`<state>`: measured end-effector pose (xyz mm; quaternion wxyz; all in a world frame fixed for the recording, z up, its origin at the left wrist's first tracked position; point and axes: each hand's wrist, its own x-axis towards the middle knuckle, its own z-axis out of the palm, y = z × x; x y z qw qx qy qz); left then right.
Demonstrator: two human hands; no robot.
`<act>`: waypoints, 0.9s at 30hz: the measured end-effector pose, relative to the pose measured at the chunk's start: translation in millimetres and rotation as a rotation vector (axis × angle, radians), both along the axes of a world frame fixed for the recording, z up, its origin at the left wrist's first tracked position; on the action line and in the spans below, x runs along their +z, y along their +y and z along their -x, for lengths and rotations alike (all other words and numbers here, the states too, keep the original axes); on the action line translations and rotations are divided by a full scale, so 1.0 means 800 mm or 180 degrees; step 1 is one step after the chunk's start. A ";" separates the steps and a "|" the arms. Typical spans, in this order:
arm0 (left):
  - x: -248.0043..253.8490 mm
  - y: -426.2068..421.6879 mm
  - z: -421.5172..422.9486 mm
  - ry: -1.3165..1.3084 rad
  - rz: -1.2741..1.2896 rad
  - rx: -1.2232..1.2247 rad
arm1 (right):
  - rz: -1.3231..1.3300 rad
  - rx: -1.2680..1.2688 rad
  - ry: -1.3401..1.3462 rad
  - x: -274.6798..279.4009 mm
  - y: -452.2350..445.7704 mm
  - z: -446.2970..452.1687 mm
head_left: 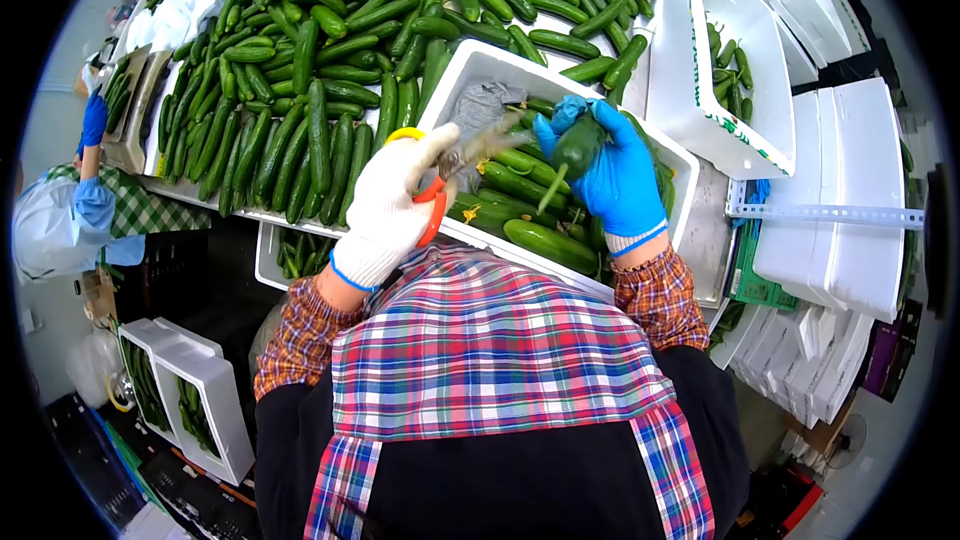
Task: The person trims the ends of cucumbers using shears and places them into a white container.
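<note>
My left hand [392, 195], in a white knit glove, is closed around a pair of scissors [432, 210] with red-orange handles. Their blades are blurred and point right, toward my other hand. In a blue glove, my right hand [622, 180] grips a cucumber [578, 148] whose stem end faces me. Both hands are above a white foam box [688, 178] holding more cucumbers [550, 245], a few with yellow blossoms. Grey crumpled plastic [484, 100] lies in the box's far left corner.
A large pile of cucumbers [320, 70] covers the table beyond and left. Another white foam box [690, 50] with cucumbers stands far right, near stacked white boxes [830, 190]. At left, a person's blue-gloved hand [94, 120] is beside a scale [130, 140]. Foam boxes [235, 420] sit lower left.
</note>
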<state>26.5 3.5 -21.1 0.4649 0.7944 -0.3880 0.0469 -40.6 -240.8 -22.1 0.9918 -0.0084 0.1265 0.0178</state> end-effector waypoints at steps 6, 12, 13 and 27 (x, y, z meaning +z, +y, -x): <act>0.002 0.009 0.000 -0.0758 -0.0589 -0.0244 | -0.0313 -0.0230 0.0521 -0.010 0.018 -0.001; -0.004 0.005 0.002 -0.0605 -0.0590 -0.0108 | -0.0424 -0.0301 0.0608 -0.007 0.018 -0.002; -0.007 0.005 0.001 -0.0607 -0.0576 -0.0069 | -0.0422 -0.0309 0.0611 -0.007 0.017 -0.003; -0.021 0.013 0.005 -0.0016 -0.0716 0.0160 | 0.0136 -0.0488 0.0720 -0.034 0.007 -0.037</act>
